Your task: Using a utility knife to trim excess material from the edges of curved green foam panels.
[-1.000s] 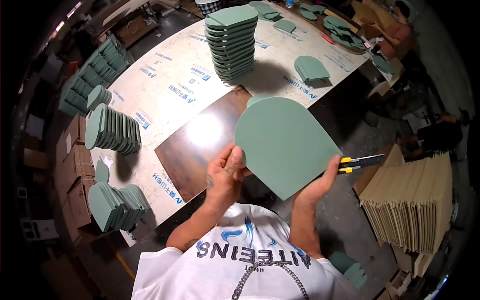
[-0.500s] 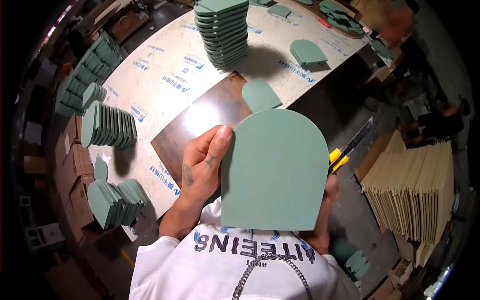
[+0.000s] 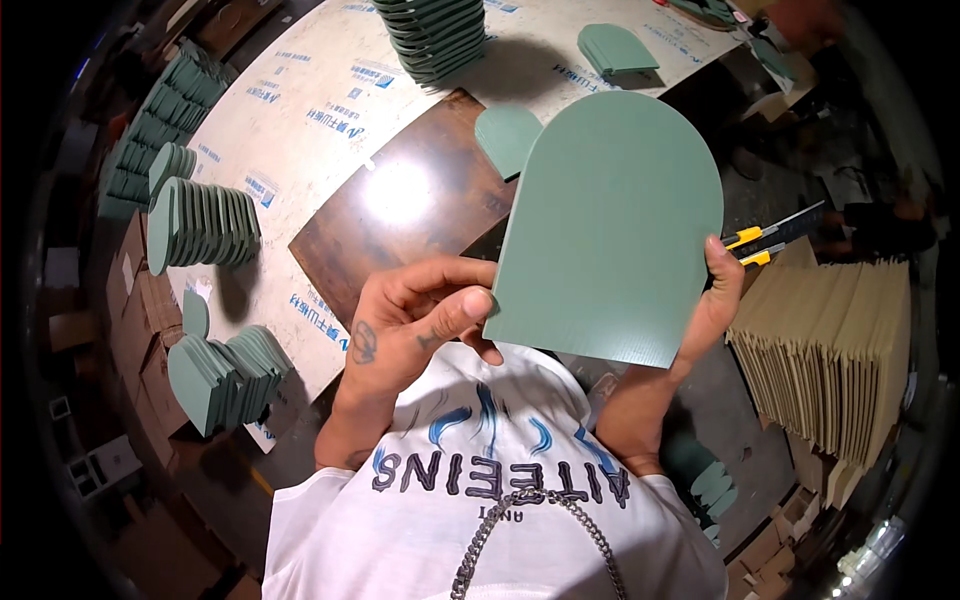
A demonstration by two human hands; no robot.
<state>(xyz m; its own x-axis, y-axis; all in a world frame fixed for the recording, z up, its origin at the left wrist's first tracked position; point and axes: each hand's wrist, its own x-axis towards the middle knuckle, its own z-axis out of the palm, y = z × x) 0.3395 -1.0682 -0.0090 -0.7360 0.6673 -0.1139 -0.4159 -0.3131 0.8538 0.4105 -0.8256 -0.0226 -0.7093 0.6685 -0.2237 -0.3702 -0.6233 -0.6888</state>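
Note:
A pale green arch-topped board point(image 3: 610, 230) is held up in front of me, its round end away from me and its straight edge nearest. My left hand point(image 3: 420, 310) pinches its lower left edge between thumb and fingers. Along the right edge my right hand point(image 3: 712, 300) grips the board, thumb at its side. A yellow and black utility knife point(image 3: 752, 246) sticks out to the right from that same hand, blade out; the fingers around it are mostly hidden behind the board.
A pale printed table point(image 3: 300, 130) bears a brown sheet point(image 3: 400, 220), a tall stack of green boards point(image 3: 432, 40), a small green board point(image 3: 508, 140) and more stacks point(image 3: 208, 225) at left. Yellowish sheets point(image 3: 820, 350) stand upright at right.
The board has moved away from me and to the right, and it is now tilted. My left hand has slid to its lower left corner; more of my right hand shows.

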